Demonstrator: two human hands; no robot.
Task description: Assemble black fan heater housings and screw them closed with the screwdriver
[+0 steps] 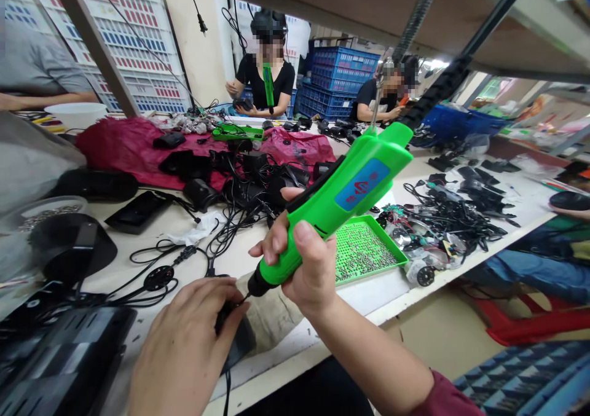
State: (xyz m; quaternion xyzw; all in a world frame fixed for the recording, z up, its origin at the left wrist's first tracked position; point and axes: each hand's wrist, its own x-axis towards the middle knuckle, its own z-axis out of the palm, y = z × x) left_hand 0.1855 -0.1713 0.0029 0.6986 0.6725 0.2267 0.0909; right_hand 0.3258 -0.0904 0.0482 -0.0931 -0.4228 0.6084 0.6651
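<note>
My right hand (308, 262) is wrapped round a green electric screwdriver (341, 188), which hangs from a spring and a black cable above. Its bit slants down to the left and meets a black plastic part (240, 342) beside my left fingertips. Closed round that part is my left hand (188, 336), hiding much of it; a cable runs down from it over the table edge. A beige cloth pad (276, 314) lies under and beside the part. Just behind my right hand is a green tray (369, 250) of small screws.
Black housings and tangled cables (249, 182) cover the middle, partly on pink cloth (124, 145). More wired parts (442, 219) lie to the right. A tub of screws (43, 213) stands left. Co-workers sit across the table, one near another hanging green screwdriver (268, 87). A shelf (318, 10) overhangs the bench.
</note>
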